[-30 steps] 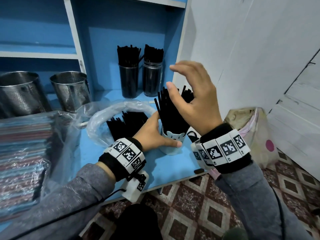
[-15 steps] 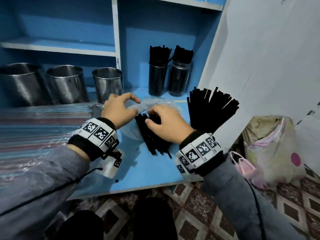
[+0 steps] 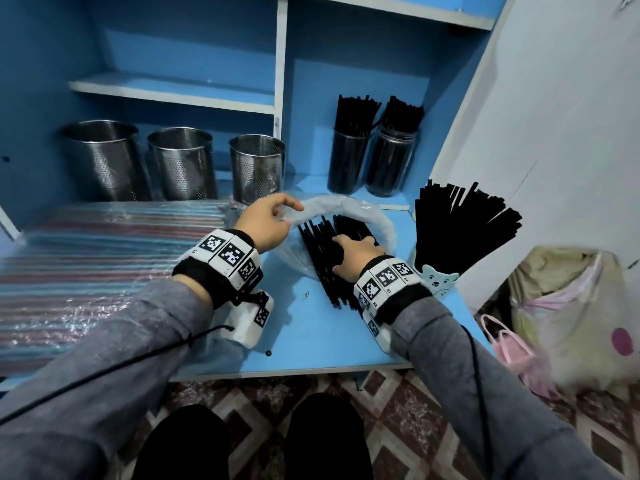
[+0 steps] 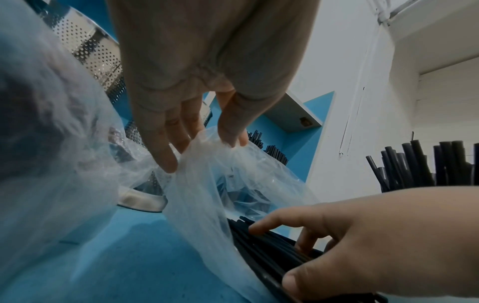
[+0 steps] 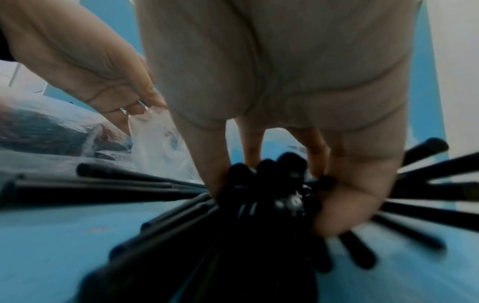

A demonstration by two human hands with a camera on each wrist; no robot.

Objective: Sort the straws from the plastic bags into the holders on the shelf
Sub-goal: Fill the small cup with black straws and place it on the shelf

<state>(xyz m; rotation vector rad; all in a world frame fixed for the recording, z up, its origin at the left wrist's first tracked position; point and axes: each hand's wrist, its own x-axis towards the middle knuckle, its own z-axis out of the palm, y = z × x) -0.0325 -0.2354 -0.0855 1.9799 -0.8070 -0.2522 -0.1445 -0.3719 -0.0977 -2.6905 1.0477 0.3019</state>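
Both hands work at the mouth of a clear plastic bag [image 3: 346,211] lying on the blue shelf top [image 3: 311,344]. Left hand [image 3: 266,225] pinches the bag's upper rim between thumb and fingertips, holding the opening lifted at about 11 o'clock from the right hand. Right hand [image 3: 356,259] is curled down around a bundle of black straws [image 3: 318,258], thumb on one side and fingers on the other; the straw ends fan loose past the grip toward 6 o'clock on the bare shelf.

At 2 o'clock from the right hand, just beside its wrist, a bear-faced cup [image 3: 438,282] holds a wide spray of black straws and stands near the shelf's right front corner. At 12 o'clock, two dark jars [image 3: 372,168] packed with straws stand against the back wall. Three perforated steel holders [image 3: 183,164] line up at 10 o'clock. A wrapped stack of coloured straws [image 3: 86,271] fills the shelf at 9 o'clock. Bare blue surface lies between both wrists and the front edge.
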